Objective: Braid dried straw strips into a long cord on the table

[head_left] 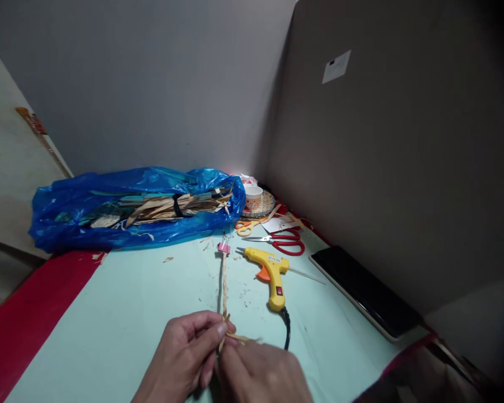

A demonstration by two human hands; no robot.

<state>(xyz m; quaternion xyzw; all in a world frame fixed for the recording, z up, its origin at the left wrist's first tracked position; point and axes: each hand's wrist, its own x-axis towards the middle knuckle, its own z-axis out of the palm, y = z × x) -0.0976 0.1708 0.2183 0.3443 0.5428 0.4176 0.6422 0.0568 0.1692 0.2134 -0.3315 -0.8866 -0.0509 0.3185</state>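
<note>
A thin braid of dried straw-like strips (224,285) runs along the pale green table top, its far end gripped by a pink binder clip (224,247). At its near end my left hand (189,350) pinches the braid between thumb and fingers. My right hand (262,369), slightly blurred, is closed beside it on the loose strips, some of which stick out to the right above its knuckles. The two hands touch or nearly touch, and the strip ends below them are hidden.
A yellow glue gun (273,271) with a black cord lies right of the braid. Behind it are red-handled scissors (288,243), orange-handled scissors (250,225) and a paper cup (253,197). A blue plastic bag (79,193) holds a bundle of dried strips (159,211). A dark tablet-like object (361,288) lies right.
</note>
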